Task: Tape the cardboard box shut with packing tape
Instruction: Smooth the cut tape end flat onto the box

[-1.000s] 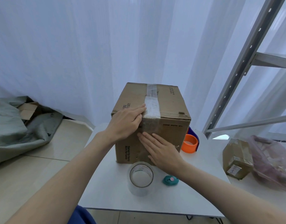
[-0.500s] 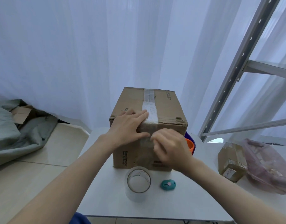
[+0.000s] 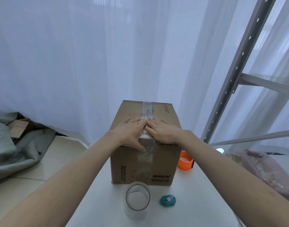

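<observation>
The box [image 3: 145,143] sits in the middle of the white table [image 3: 197,194], with its flaps closed. A strip of clear tape [image 3: 147,110] runs down the middle of the top and over the near edge onto the front. The left hand [image 3: 130,131] and the right hand [image 3: 161,131] lie flat and open on the top, side by side, fingertips touching on the tape. They hold nothing; they just press. I think this is the rubbing-down step, so the tape sticks well. Next, the hands may need to slide along the strip to the far edge and push out any bumps. The tape roll [image 3: 137,199] stands just in front of the box, near a small teal cutter [image 3: 168,200]. An orange ring [image 3: 185,162] peeks out beside the box on the right. The far side of the box is hidden, so I cannot tell where the strip ends. The tape on the front is shiny and hard to see.
</observation>
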